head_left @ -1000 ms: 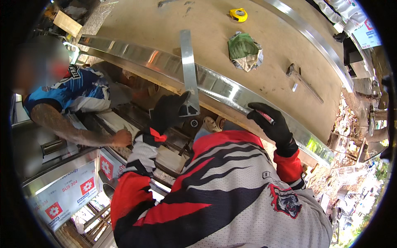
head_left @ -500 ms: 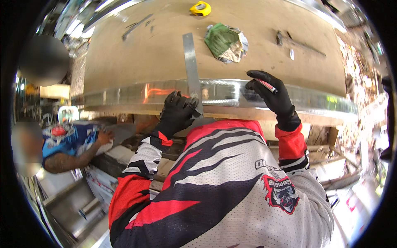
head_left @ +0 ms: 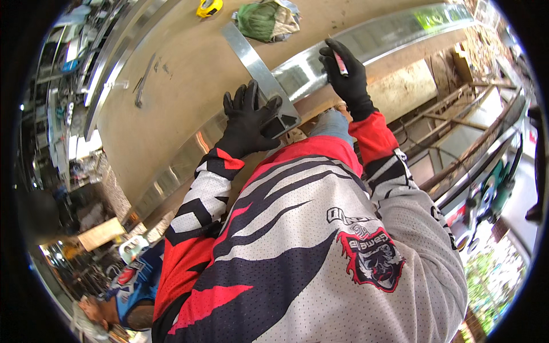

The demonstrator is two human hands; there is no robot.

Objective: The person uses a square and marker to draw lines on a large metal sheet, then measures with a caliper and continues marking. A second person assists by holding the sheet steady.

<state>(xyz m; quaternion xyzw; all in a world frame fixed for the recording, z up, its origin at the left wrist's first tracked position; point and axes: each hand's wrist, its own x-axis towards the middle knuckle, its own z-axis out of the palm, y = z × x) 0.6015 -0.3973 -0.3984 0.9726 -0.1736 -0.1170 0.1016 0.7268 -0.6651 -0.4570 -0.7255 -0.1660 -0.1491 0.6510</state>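
A long shiny metal strip (head_left: 303,67) lies along the near edge of the brown-topped table (head_left: 171,86). Across it rests a steel try square (head_left: 247,54), its blade pointing to the far left and its thick dark stock at the strip's near edge. My gloved left hand (head_left: 243,123) lies over the strip beside the square. Its fingers are spread, with the thumb over the stock, holding it. In my gloved right hand (head_left: 350,77) is a white and red marker (head_left: 341,63), gripped above the strip to the right of the square.
Beyond the square lie a bundled green and beige cloth (head_left: 266,22) and a yellow tape measure (head_left: 209,7). A thin dark tool (head_left: 144,83) is on the table at left. Long metal profiles (head_left: 111,68) run past the far left edge. Another person (head_left: 134,291) is at lower left.
My view has turned, so table and strip now slant up to the right. My left fingers have stretched out from a curl beside the square. My right hand still holds the marker.
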